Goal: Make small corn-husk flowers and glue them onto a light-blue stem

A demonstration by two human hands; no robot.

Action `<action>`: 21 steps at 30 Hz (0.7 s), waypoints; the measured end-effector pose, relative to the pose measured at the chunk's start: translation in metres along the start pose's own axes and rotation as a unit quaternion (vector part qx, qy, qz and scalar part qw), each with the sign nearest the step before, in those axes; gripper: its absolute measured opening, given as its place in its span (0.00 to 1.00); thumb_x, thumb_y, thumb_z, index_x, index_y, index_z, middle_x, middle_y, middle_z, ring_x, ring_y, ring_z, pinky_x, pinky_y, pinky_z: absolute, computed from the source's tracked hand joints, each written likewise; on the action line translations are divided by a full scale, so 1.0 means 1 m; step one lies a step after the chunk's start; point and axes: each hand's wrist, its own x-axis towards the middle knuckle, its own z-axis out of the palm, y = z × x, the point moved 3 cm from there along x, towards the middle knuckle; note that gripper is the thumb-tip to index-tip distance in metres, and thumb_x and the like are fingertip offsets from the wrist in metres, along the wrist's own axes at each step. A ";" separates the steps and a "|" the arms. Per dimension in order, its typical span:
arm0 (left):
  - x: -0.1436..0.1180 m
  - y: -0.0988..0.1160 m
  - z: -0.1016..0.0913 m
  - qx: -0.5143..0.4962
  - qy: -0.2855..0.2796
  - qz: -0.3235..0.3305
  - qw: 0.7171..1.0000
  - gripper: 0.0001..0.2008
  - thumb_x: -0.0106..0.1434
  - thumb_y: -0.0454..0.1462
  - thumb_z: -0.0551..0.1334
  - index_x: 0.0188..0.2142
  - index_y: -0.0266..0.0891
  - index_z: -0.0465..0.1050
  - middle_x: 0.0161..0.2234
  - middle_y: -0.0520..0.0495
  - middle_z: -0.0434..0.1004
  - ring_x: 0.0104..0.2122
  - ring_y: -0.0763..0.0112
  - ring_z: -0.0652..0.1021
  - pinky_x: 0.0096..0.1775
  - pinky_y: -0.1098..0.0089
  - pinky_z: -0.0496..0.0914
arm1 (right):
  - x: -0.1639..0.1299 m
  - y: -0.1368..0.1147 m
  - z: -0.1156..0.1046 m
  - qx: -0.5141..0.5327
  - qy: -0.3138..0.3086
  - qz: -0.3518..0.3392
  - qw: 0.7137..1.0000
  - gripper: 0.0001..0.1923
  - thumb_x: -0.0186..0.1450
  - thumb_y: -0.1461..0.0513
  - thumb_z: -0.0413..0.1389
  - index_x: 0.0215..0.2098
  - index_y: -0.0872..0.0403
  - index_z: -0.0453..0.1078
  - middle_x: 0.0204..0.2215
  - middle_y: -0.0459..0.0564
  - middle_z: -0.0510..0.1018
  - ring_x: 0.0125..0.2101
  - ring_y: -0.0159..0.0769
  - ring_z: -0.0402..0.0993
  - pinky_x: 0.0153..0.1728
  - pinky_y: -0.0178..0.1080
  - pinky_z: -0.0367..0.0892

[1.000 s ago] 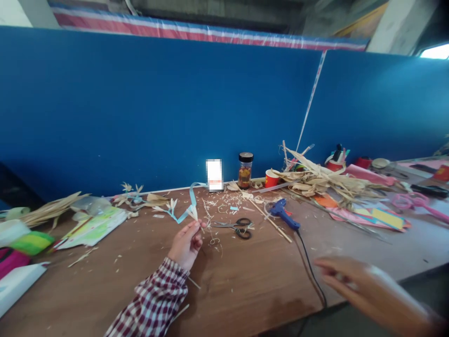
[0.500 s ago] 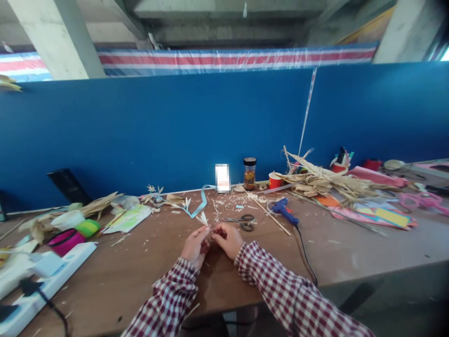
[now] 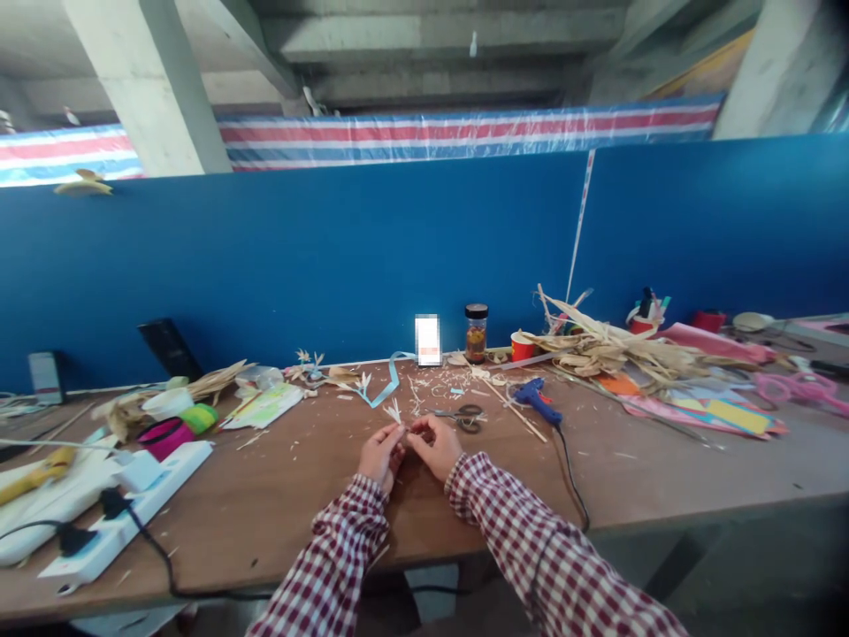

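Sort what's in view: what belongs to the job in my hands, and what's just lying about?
Belongs: white spiky piece, pinched in the left hand, right hand beside it; probably scissors, glue gun, dried husks.

Lying about, apparently: jar, red cup, power strip.

Can't read any words or numbers, not even on the white strip (image 3: 581,215) far beyond the right grip (image 3: 436,447).

It looks like a craft workshop: pale shavings (image 3: 457,375) litter the table (image 3: 478,522) beyond the fingers (image 3: 386,434), with scissors (image 3: 470,419), a glue gun (image 3: 542,403) and heaped dried husks (image 3: 620,349) to their right, a power strip (image 3: 163,497) left, and concrete beams (image 3: 438,44) high beyond them.
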 end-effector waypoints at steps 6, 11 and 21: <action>0.001 -0.004 0.001 0.008 -0.003 0.014 1.000 0.07 0.43 0.29 0.68 0.25 0.31 0.72 0.14 0.55 0.69 0.12 0.84 0.66 0.15 0.83 0.63 | 0.002 0.006 0.002 -0.028 0.002 -0.007 1.000 0.07 0.57 0.60 0.52 0.29 0.56 0.67 0.22 0.46 0.72 0.23 0.30 0.65 0.26 0.33 0.62; 0.003 -0.005 0.001 0.010 -0.012 0.018 1.000 0.08 0.41 0.30 0.68 0.23 0.32 0.72 0.15 0.54 0.70 0.12 0.83 0.67 0.15 0.81 0.63 | 0.002 0.007 0.005 -0.031 -0.025 -0.019 0.999 0.08 0.58 0.61 0.50 0.30 0.56 0.68 0.24 0.46 0.74 0.24 0.30 0.67 0.27 0.32 0.62; 0.010 -0.003 -0.011 -0.015 -0.031 0.006 0.999 0.01 0.50 0.31 0.63 0.24 0.34 0.71 0.19 0.53 0.71 0.13 0.84 0.66 0.17 0.81 0.65 | 0.002 0.014 0.008 -0.065 -0.055 -0.019 0.996 0.05 0.56 0.61 0.53 0.27 0.54 0.70 0.22 0.45 0.74 0.24 0.31 0.67 0.26 0.33 0.60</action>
